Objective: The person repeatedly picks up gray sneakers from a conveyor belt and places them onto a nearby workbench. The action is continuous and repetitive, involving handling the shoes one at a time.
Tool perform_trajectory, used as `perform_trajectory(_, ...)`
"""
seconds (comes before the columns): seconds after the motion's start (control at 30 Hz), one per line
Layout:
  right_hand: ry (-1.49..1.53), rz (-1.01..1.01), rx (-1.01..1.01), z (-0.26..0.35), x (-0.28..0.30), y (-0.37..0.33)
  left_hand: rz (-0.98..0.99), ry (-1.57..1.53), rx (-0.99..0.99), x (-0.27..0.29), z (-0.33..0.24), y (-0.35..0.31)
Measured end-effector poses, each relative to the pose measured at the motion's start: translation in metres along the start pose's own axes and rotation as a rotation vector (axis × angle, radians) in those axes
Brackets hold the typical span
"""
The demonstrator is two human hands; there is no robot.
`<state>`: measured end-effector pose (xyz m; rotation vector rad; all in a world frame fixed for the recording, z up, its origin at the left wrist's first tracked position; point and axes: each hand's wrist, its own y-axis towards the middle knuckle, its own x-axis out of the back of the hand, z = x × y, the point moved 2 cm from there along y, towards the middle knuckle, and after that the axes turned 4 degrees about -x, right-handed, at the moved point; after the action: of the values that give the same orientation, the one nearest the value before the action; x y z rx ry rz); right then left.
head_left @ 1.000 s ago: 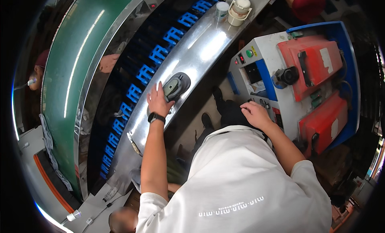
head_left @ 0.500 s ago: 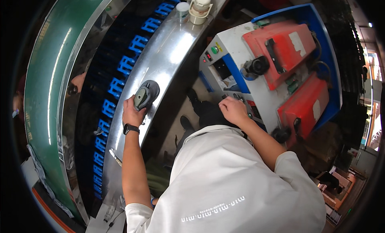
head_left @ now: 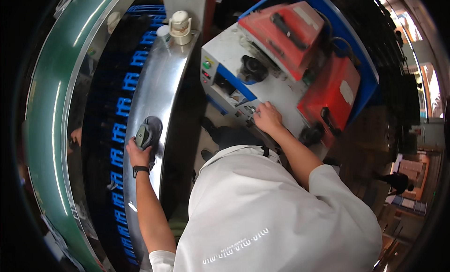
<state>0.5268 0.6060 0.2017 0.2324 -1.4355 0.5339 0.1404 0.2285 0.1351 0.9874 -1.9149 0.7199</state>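
Observation:
On the shiny metal ledge to the left, my left hand (head_left: 138, 153) is closed round the near end of a dark shoe upper (head_left: 153, 126) with a green last inside it. A dark wristband circles that wrist. My right hand (head_left: 268, 118) is at the front edge of a white machine (head_left: 225, 51), beside its small knobs (head_left: 250, 111). Its fingers are curled, and what they grip, if anything, is hidden from me.
Two red hoods (head_left: 281, 35) with black handles sit on the machine inside a blue surround. A cream flask (head_left: 180, 26) and a clear cup (head_left: 163, 32) stand at the ledge's far end. Left of the ledge run a dark rack with blue brackets (head_left: 123, 106) and a green belt (head_left: 49, 126).
My view has swung toward the right. My right hand has come from in front of the machine to its control edge. The left hand still holds the shoe upper on the ledge.

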Motion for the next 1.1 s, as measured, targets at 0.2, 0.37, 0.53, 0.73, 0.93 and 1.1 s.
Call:
perform_trajectory(0.2, 0.485, -0.333, -0.091, -0.011, 0.05, 0.083, -0.035, -0.033, -0.014, 0.0, 0.004, 0.003)
perform_trajectory(0.37, 0.243, -0.426, -0.42, -0.034, 0.098, 0.231, 0.009, -0.066, 0.083, 0.007, -0.009, -0.005)
perform_trajectory(0.53, 0.295, -0.117, -0.903, -0.001, 0.101, 0.29, 0.02, -0.028, 0.117, 0.011, -0.01, -0.003)
perform_trajectory(0.73, 0.883, -0.23, -0.482, -0.122, 0.135, 0.329, 0.131, -0.188, 0.063, 0.011, -0.001, 0.0)
perform_trajectory(0.93, 1.161, -0.202, -0.133, 0.031, 0.184, 0.142, 0.026, -0.474, 0.009, 0.046, -0.09, 0.018)
perform_trajectory(1.1, 1.472, 0.199, 0.171, 0.19, 0.081, 0.117, 0.278, -1.638, 0.662, 0.02, -0.185, 0.062)
